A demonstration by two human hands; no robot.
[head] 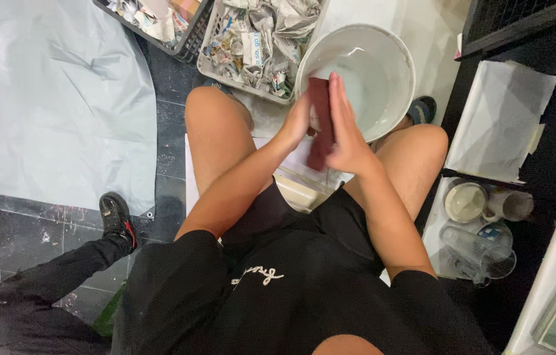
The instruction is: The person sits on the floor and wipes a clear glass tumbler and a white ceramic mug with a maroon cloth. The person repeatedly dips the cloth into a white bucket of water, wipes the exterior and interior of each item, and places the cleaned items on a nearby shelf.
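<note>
Maroon pad [321, 121] sits pressed between my 2 flat palms, left hand [298, 121] and right hand [347, 135], upper centre; I should keep it over the white bucket [393, 56].

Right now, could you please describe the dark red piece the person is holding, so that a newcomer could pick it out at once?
Start at the big white bucket of water between the person's knees. Just in front of its near rim, the left hand and right hand are pressed together around a flat dark red rectangular piece. It is the only maroon thing there, standing upright between the palms, unlike the crumpled newspaper in the grey basket beside it.
</note>
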